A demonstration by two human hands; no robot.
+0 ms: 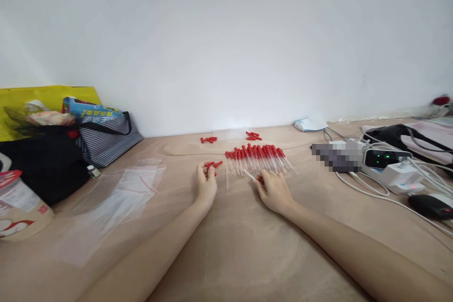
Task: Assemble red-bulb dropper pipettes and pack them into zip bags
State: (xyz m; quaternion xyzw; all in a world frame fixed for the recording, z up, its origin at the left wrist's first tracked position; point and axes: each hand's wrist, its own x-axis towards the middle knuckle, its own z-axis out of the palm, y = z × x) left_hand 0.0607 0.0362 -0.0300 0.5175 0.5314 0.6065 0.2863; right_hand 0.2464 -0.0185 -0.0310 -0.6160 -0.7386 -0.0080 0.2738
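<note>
My left hand [206,183] is closed around several red rubber bulbs [217,164], which poke out between thumb and fingers. In a pinch, my right hand [274,191] holds a thin clear dropper tube [249,175] pointing up and left. Just beyond it lies a row of droppers [260,158], clear tubes topped with red bulbs, side by side on the table. A single bare tube [227,180] rests between my two hands. Farther back are two small heaps of loose red bulbs, a left heap [208,139] and a right heap [254,136].
Clear plastic bags [130,188] lie to the left, near a striped bag [106,137] and a paper tub [24,207]. On the right are white cables [371,191], chargers [403,177] and a lit clock-like device [385,157]. A white wall [226,47] bounds the table's back.
</note>
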